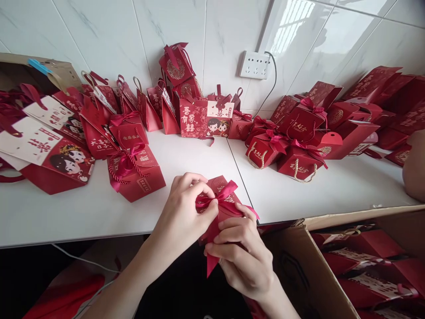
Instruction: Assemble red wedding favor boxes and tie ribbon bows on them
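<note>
A red gift box (217, 182) with gold lettering sits at the table's front edge, between my two hands. A dark pink ribbon (227, 189) is looped in a bow across its top. My left hand (189, 199) pinches the bow near its knot, thumb against fingertips. Below and to the right, my right hand (244, 252) has its fingers closed on a ribbon tail, whose pointed end hangs under them. Part of the box is hidden behind my hands.
Finished-looking red boxes (137, 175) with bows stand left on the white table (83, 217); more boxes (300, 164) stand right. A cardboard carton (318, 261) of red boxes is below right. Another person's arm (414, 166) shows at the right edge. A power socket (255, 65) is on the wall.
</note>
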Demonstrator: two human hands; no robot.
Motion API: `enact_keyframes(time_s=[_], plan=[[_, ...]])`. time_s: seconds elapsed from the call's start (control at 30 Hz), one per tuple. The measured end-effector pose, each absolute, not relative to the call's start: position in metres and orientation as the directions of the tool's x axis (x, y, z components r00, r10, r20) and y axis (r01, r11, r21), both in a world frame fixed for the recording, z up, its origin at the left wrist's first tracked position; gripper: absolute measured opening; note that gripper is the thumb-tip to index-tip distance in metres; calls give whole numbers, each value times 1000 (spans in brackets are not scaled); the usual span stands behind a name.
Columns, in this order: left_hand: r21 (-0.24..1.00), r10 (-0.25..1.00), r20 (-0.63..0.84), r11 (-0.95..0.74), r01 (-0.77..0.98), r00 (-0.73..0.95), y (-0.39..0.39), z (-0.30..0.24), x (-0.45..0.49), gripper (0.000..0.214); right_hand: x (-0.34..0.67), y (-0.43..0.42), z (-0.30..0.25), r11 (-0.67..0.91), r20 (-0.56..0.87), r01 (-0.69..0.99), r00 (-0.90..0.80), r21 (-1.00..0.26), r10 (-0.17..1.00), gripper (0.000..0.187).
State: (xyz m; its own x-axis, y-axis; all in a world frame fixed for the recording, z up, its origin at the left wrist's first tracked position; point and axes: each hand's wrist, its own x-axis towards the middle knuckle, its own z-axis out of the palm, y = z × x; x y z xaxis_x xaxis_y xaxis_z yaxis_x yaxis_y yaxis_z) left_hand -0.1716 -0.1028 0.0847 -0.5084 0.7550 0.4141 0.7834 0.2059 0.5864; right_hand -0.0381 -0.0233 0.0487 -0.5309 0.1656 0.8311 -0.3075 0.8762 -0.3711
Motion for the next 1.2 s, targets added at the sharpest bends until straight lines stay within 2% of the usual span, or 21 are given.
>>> enact_keyframes(time_s=[0.37,0.5,0.53,0.57,0.63,0.7,0.73,0.8,0.83,0.9,1.03,1.13,1.2], plan=[[624,724,414,216,751,-552,-99,82,-172,10,-34,-21,52,815,804,-397,-580,-421,133,19],[626,721,417,213,750,-553,-99,82,-173,10,-27,-11,55,800,781,-429,-619,-420,78,10],[625,723,417,212,752,-550,-99,82,-173,9,-23,-6,55,800,785,-413,-608,-436,113,18],[622,727,414,212,753,-547,-99,82,-174,9,-20,0,55,797,787,-372,-584,-476,197,29],[617,735,408,215,757,-542,-99,83,-174,8,-15,12,54,749,721,-206,-514,-630,465,44],[612,740,402,222,759,-540,-99,83,-174,7,-14,21,53,596,496,10,-545,-803,676,45],[609,740,402,224,761,-539,-99,83,-174,7,-15,25,53,505,353,102,-597,-857,720,45],[603,740,403,228,764,-539,-99,83,-174,8,-19,27,53,333,90,215,-704,-918,704,49],[602,741,401,230,765,-538,-99,83,-174,8,-21,27,52,252,4,229,-733,-940,680,51],[603,746,394,230,764,-536,-99,84,-173,8,-24,25,52,120,-61,190,-739,-975,671,50],[608,758,373,236,758,-536,-98,85,-173,10,-23,26,49,34,-45,94,-725,-995,687,44],[620,762,378,213,755,-526,-99,85,-174,9,-24,33,50,102,54,27,-699,-994,713,39],[651,749,401,172,739,-527,-103,84,-175,5,-30,38,57,210,152,14,-642,-978,752,37]])
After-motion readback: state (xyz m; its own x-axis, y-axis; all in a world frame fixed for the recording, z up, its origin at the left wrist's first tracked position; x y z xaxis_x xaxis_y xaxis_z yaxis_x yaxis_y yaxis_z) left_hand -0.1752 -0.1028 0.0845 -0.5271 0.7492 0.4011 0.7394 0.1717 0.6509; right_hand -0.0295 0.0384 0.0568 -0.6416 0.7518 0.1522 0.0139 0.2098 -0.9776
